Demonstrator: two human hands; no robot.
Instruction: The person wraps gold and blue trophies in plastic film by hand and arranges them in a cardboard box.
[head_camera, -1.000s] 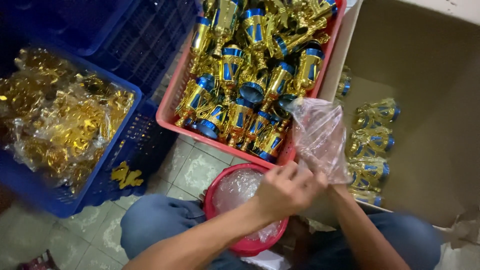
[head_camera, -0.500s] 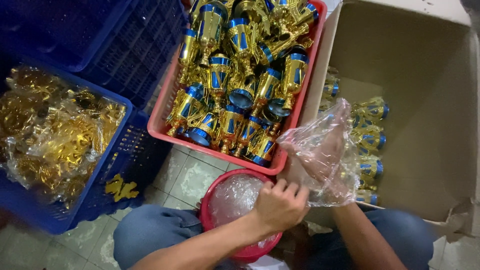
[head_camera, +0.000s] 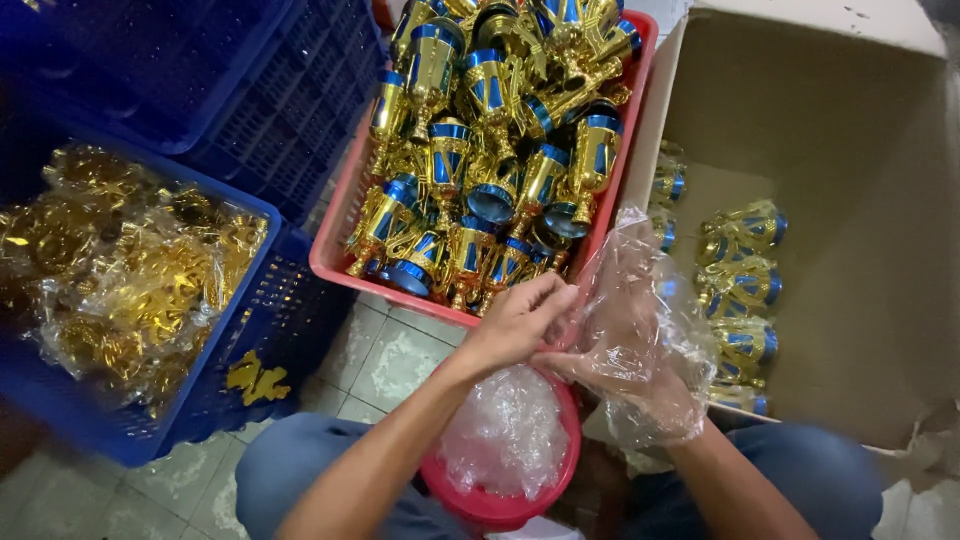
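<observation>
My left hand (head_camera: 520, 320) pinches the edge of a clear plastic bag (head_camera: 650, 300) just in front of the red crate (head_camera: 335, 262). My right hand (head_camera: 620, 375) is inside that bag with its fingers spread, palm up. The red crate is full of gold cups with blue bands (head_camera: 480, 150), lying in a heap. Below my hands, on my lap, sits a red bowl (head_camera: 480, 505) holding several crumpled clear bags (head_camera: 505, 435).
A cardboard box (head_camera: 860, 150) at the right holds several bagged gold-and-blue cups (head_camera: 740, 290). A blue crate (head_camera: 250, 330) at the left holds gold parts in plastic (head_camera: 130, 270). More blue crates (head_camera: 200, 80) are stacked behind. A gold piece (head_camera: 257, 378) lies on the tiled floor.
My left hand has moved from over the red bowl up to the bag's edge. My right hand has slid further into the bag, which has spread open.
</observation>
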